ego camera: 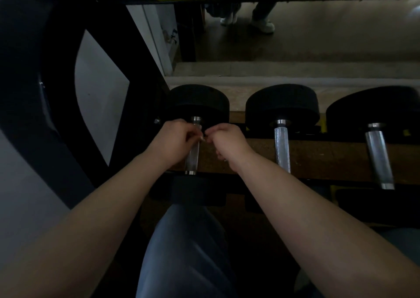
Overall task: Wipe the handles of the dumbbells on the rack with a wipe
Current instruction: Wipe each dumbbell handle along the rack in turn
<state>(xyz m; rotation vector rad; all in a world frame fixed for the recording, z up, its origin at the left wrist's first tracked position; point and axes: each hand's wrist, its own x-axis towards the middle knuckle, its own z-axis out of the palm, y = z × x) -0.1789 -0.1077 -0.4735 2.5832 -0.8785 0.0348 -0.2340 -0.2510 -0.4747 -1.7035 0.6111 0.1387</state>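
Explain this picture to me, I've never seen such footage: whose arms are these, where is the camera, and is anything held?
No machine here: these are a person's two bare arms, filmed by one camera worn on the head, looking down. The left hand and right hand meet, fingers curled, near the far end of the leftmost dumbbell handle. The light is dim, so I cannot tell whether they pinch a wipe. The middle handle and the right handle lie beside it on the rack, untouched.
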